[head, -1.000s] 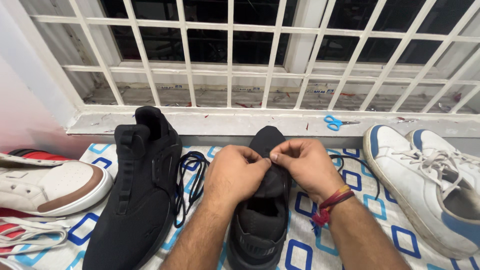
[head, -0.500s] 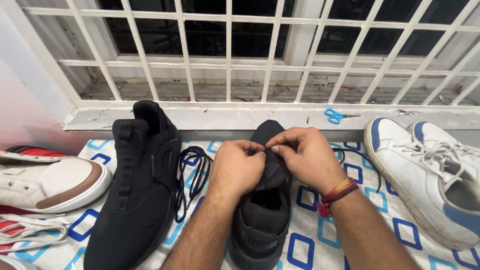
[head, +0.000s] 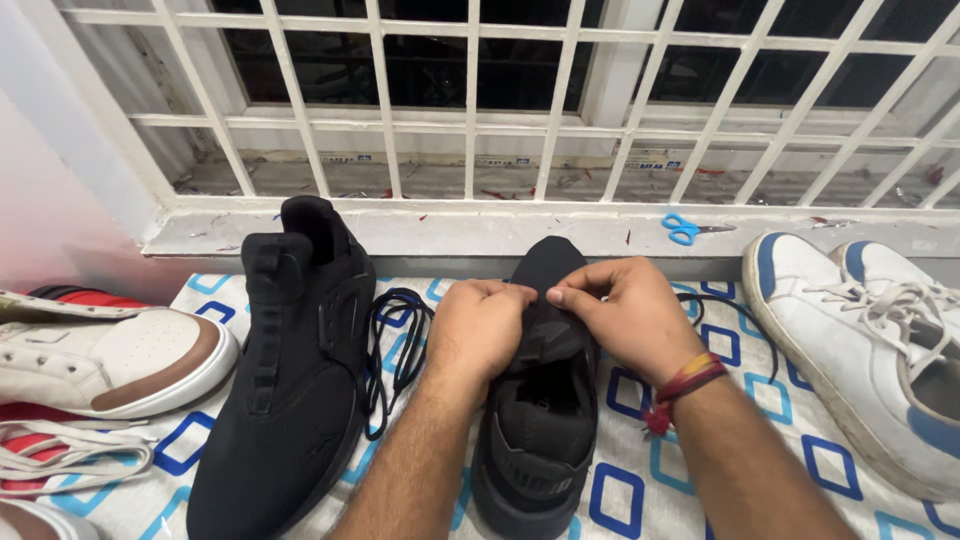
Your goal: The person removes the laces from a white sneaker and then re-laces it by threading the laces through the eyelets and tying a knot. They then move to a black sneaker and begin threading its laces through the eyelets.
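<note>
Second black shoe (head: 290, 380) left, loose black lace (head: 395, 345) beside; white sneakers (head: 880, 350) right; blue scissors (head: 685, 228) (on sill).

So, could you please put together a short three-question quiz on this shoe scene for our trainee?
1. True or false: both hands work on the same black shoe.
2. What lies on the window ledge? A) a brush B) blue scissors C) a red cup
3. What lies on the cloth between the two black shoes?

Key:
1. True: the left hand and the right hand both pinch the upper front of the middle shoe.
2. B.
3. A loose black lace, beside the other black shoe.
</note>
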The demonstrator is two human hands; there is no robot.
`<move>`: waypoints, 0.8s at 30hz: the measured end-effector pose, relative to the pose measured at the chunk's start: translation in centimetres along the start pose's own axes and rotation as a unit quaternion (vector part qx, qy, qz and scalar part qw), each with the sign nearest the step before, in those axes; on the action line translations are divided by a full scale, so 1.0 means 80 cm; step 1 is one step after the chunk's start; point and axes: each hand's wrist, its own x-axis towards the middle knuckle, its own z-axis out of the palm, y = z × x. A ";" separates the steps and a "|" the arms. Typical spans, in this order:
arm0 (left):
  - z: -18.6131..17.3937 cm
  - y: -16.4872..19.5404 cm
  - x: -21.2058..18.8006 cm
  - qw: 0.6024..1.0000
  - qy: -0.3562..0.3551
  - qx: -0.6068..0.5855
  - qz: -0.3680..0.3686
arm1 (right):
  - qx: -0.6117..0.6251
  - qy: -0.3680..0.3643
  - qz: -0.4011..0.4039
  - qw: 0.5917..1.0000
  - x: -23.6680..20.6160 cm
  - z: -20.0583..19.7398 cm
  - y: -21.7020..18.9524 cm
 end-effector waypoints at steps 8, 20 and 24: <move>-0.012 -0.017 0.015 0.999 -0.037 -0.025 -0.005 | 0.141 -0.045 0.032 0.988 -0.001 0.000 0.000; -0.001 -0.037 0.028 0.988 -0.078 -0.114 0.072 | 0.099 -0.012 -0.002 0.995 -0.002 0.000 -0.003; 0.008 -0.044 0.027 0.976 0.020 -0.040 0.212 | 0.114 0.000 -0.107 0.988 -0.001 0.005 0.005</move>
